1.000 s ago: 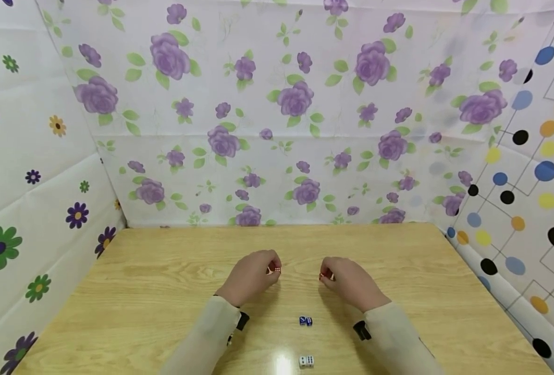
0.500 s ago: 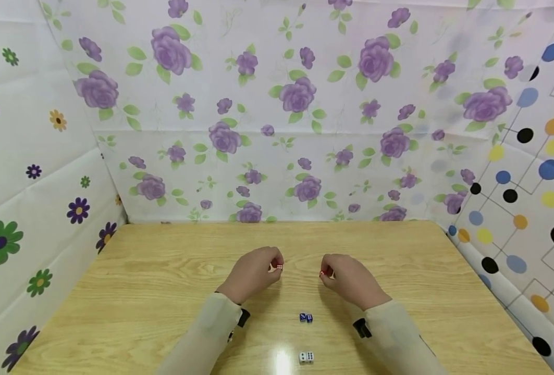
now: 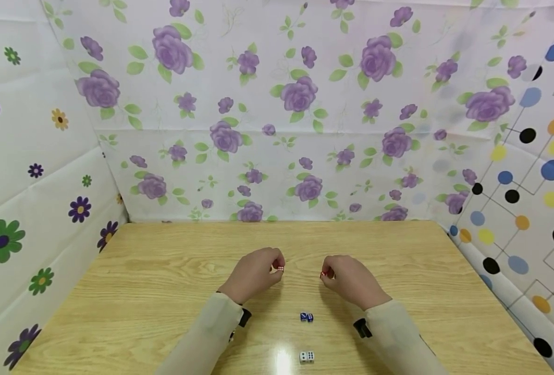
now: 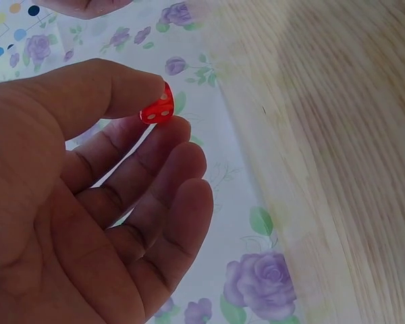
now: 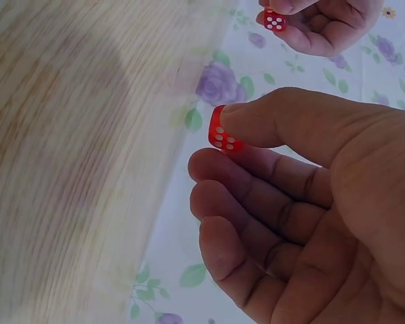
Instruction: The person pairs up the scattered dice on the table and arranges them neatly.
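Observation:
My left hand point(image 3: 254, 272) pinches a red die point(image 4: 158, 106) with white pips between thumb and index finger; its other fingers are loosely bent. Across a gap to the right, my right hand point(image 3: 353, 281) holds a second red die point(image 5: 222, 129) in the same kind of pinch. Both hands are above the wooden table, facing each other. Nearer to me, between the forearms, two blue dice point(image 3: 307, 316) sit side by side. Closer still lie two white dice point(image 3: 307, 357), also paired. Thumb and fingertips cover part of each red die.
The wooden table point(image 3: 173, 260) reaches back to a cloth wall point(image 3: 267, 166) with purple roses. A flower-patterned cloth point(image 3: 56, 208) closes the left side, a dotted cloth point(image 3: 516, 219) the right. Light glares on the tabletop point(image 3: 283, 359) near the front.
Both hands keep their pinch on the red dice and have barely moved. The head view has shifted slightly, so the scene sits a little higher. The blue and white dice stay put.

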`<move>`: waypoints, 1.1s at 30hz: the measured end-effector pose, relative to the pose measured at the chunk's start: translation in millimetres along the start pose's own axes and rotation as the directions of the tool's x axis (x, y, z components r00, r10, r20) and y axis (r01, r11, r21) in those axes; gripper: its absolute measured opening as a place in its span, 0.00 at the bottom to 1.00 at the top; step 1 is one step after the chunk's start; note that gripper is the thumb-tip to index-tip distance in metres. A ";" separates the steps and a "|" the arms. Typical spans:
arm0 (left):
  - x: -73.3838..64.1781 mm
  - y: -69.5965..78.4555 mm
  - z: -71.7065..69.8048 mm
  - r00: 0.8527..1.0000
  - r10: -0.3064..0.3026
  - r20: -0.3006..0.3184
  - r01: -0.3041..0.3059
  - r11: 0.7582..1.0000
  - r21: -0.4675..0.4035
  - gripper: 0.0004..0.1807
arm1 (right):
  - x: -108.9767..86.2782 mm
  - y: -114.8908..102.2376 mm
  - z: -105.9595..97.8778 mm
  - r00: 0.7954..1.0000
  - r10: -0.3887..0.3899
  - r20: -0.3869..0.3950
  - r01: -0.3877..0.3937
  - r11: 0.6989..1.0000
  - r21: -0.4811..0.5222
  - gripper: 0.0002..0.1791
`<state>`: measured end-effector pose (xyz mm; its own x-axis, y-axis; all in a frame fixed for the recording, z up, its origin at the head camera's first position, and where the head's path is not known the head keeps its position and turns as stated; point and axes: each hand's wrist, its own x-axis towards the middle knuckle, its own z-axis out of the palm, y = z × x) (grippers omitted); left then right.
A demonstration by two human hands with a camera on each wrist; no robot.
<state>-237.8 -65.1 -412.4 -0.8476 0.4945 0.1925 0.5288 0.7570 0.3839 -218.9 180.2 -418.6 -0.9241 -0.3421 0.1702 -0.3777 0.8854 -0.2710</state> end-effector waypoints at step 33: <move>2.4 2.3 15.9 0.998 0.031 0.050 -0.033 0.999 0.041 0.04 | 4.8 -1.4 10.8 1.000 -0.009 0.029 0.008 0.999 0.035 0.08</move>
<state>-237.9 -55.3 -425.3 -0.8276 0.5384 0.1590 0.5579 0.7571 0.3401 -223.4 174.0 -427.6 -0.9221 -0.3587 0.1450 -0.3864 0.8713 -0.3025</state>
